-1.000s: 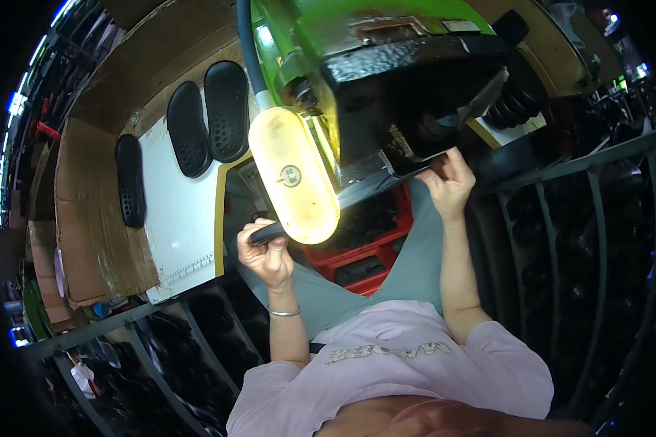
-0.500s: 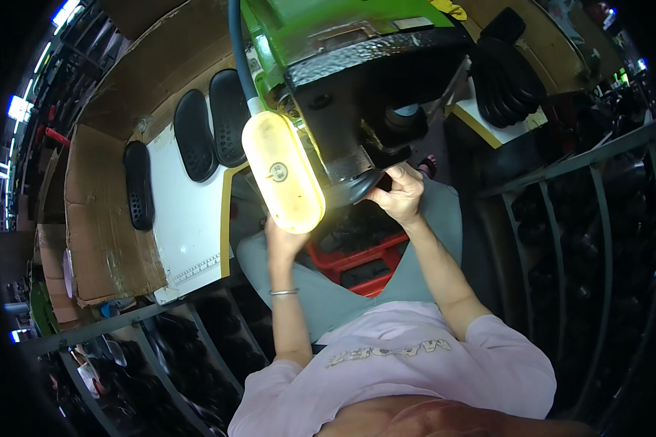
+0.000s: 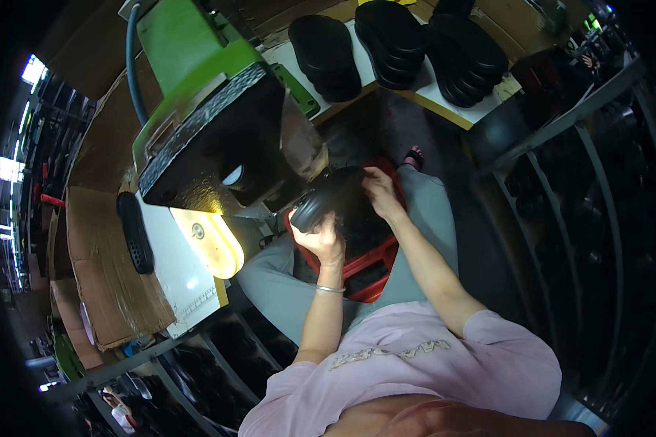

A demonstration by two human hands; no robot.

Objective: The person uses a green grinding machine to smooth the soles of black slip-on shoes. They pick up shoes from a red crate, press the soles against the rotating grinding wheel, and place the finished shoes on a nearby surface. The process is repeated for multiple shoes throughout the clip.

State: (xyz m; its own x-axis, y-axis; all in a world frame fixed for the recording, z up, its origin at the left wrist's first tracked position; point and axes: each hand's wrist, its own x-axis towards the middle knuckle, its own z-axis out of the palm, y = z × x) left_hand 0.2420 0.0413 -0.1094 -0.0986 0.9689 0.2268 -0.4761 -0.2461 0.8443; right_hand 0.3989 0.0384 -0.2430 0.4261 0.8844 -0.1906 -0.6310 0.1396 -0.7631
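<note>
Both my hands hold a black shoe sole (image 3: 321, 202) beneath the green machine's dark head, above my lap. My left hand (image 3: 325, 240) is closed around its near left end, thumb against the side, with a bracelet on that wrist. At the far right end, my right hand (image 3: 380, 192) grips the sole's edge between thumb and fingers. The sole is tilted, and its far part lies in shadow next to the machine's tool (image 3: 315, 164). Whether it touches the tool, I cannot tell.
The green machine (image 3: 189, 51) and its lit yellow lamp (image 3: 215, 251) stand at left. Stacked black soles (image 3: 326, 54) line the white table at the back. One sole (image 3: 134, 233) leans by cardboard (image 3: 95, 269). A red crate (image 3: 375, 268) sits between my knees; metal railings (image 3: 554, 211) flank me.
The view has swung right, so the machine and lamp appear farther left. My left hand has come out from behind the lamp, and more of the sole and the back stacks shows.
</note>
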